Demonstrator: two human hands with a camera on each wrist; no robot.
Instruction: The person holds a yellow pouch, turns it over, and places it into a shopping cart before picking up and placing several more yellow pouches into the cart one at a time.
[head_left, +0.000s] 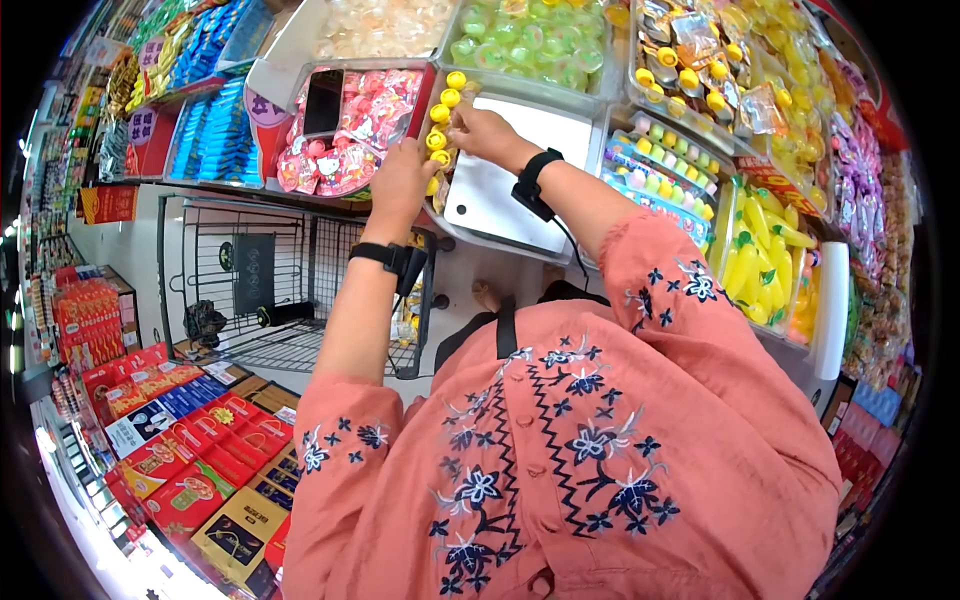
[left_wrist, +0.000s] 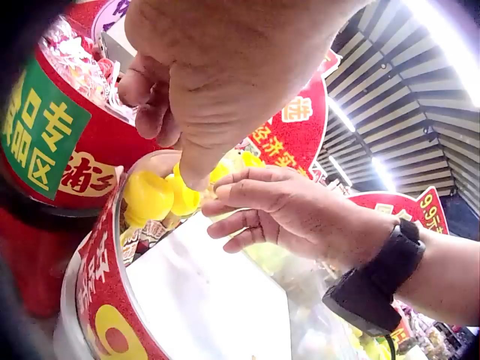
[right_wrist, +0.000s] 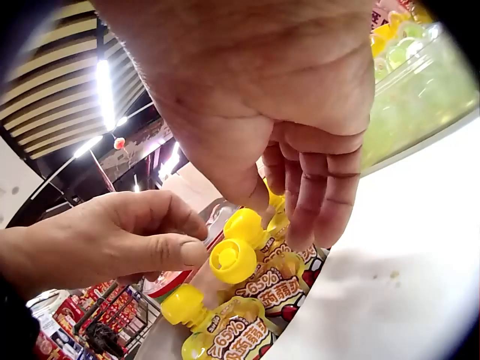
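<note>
Pouches [right_wrist: 240, 326] with yellow caps [right_wrist: 233, 260] stand in a narrow row at the edge of a white panel [head_left: 515, 180]. My right hand [head_left: 485, 135] reaches over the row from the right; in the right wrist view its thumb lies close by a cap and its fingers hang loosely bent beside the pouches. My left hand [head_left: 400, 185] is at the row's near left side, thumb and forefinger [right_wrist: 187, 253] apart beside the caps. In the left wrist view, its downward fingertip lies by a yellow cap [left_wrist: 184, 196]. Whether either hand touches a cap is unclear.
Pink candy packs [head_left: 375, 110] with a dark phone-like object [head_left: 324, 101] on them lie left of the row. Green jelly cups [head_left: 530, 45] are behind, pastel sweets [head_left: 665, 165] and yellow banana-shaped packs [head_left: 765, 250] to the right. A wire cart [head_left: 290, 290] stands below left.
</note>
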